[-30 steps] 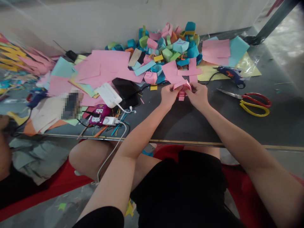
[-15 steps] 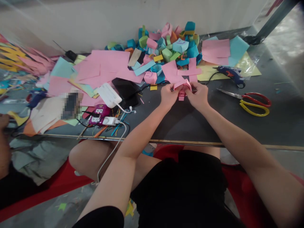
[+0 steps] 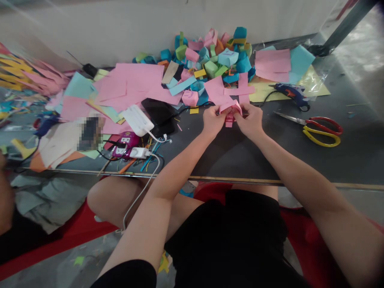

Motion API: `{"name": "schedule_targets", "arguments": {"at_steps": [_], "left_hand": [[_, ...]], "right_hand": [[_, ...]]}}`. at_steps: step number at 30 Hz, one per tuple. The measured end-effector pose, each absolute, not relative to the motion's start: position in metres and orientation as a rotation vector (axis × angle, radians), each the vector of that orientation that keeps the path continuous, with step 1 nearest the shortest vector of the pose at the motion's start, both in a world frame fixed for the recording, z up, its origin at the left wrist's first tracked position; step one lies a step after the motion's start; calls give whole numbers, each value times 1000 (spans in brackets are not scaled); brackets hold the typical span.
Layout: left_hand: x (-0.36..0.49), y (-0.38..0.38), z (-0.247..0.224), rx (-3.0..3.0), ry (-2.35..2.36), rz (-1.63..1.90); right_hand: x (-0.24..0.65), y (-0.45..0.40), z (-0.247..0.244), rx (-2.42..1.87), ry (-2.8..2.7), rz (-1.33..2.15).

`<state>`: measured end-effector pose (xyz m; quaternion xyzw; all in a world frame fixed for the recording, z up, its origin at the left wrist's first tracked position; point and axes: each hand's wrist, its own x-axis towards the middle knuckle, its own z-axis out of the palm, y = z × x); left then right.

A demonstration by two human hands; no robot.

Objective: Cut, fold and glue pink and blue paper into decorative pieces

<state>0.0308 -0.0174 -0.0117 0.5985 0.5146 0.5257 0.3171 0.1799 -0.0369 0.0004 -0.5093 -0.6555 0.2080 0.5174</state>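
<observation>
Both of my hands grip one small folded pink paper piece (image 3: 230, 106) just above the dark table. My left hand (image 3: 214, 121) is closed on its left side and my right hand (image 3: 251, 121) on its right, the thumbs meeting at the middle. A short pink tab hangs below the thumbs. The fingers behind the paper are partly hidden. Just beyond my hands lie pink paper sheets and strips (image 3: 215, 90). To the right rest scissors (image 3: 321, 130) with one red and one yellow handle, and a blue glue gun (image 3: 291, 95).
A heap of folded coloured paper pieces (image 3: 211, 60) stands at the back. Leftward lie pink sheets (image 3: 141, 76), a white power bank (image 3: 138, 120), a purple power strip (image 3: 126, 145) and a white cable (image 3: 150, 176) hanging over the edge. A co-worker's arm (image 3: 6, 196) is at far left.
My hands and the pink paper piece stay almost still. At the far left, the co-worker's hand has shifted away from the yellow paper, toward the frame's edge.
</observation>
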Motion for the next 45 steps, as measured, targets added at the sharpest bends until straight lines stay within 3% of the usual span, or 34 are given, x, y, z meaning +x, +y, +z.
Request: {"name": "schedule_targets", "arguments": {"at_steps": [45], "left_hand": [[28,-17,-9,1713,1472,1297]], "right_hand": [[182,-38,5,-1281,-1545,601]]}}
